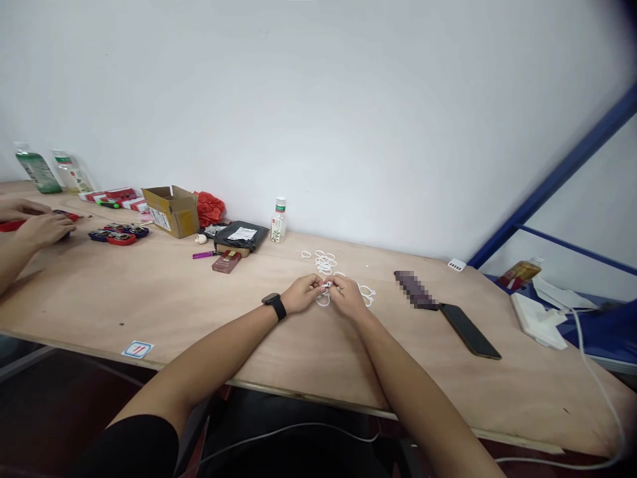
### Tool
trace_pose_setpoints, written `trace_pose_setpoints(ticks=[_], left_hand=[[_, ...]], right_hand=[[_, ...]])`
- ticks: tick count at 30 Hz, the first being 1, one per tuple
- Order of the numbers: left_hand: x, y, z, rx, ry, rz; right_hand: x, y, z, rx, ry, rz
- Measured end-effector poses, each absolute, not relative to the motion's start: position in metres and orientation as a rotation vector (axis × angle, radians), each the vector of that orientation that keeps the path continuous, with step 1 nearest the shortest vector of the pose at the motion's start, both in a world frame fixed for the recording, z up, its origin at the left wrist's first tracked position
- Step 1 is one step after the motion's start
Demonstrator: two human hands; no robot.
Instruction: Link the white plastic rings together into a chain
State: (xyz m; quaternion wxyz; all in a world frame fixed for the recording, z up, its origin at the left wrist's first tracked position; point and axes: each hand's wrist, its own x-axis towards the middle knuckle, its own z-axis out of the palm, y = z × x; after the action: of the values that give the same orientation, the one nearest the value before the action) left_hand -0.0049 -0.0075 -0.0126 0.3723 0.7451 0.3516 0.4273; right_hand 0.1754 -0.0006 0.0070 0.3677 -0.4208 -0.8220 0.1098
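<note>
Over the middle of the table, my left hand (302,293) and my right hand (347,296) meet with their fingertips pinched together. Between them is a thin white plastic ring (323,305), its loop hanging below the fingers; the part in the fingertips is mostly covered. Both hands are closed on it. Just beyond my hands lies a loose cluster of similar white rings (325,263), with a single ring (306,254) a little to the left. To the right of my right hand are a few more white rings (367,291). A dark watch (274,306) is on my left wrist.
At the left, another person's hands (44,226) work near red and blue items (119,234). Along the wall stand an open cardboard box (172,212), a black parcel (241,236) and a bottle (279,220). Rightward lie a phone (469,330) and a white adapter (538,321) with a cable.
</note>
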Motion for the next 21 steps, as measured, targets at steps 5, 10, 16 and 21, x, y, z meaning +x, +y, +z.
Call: trace_pose_setpoints(ticks=[5,10,16,21], left_hand=[[-0.012,0.004,-0.015,1.949,0.913,1.089],[-0.032,0.053,-0.012,2.226,1.500,0.980],[-0.031,0.103,-0.013,2.383,1.829,0.551],[-0.026,0.116,-0.013,2.363,1.879,0.448]], right_hand=[[0.179,0.004,0.005,-1.135,-2.063,0.324],[0.170,0.003,-0.002,-1.007,-2.238,0.211],[0.169,0.003,-0.011,-0.996,-2.403,0.221],[0.180,0.006,-0.007,-1.046,-2.301,0.189]])
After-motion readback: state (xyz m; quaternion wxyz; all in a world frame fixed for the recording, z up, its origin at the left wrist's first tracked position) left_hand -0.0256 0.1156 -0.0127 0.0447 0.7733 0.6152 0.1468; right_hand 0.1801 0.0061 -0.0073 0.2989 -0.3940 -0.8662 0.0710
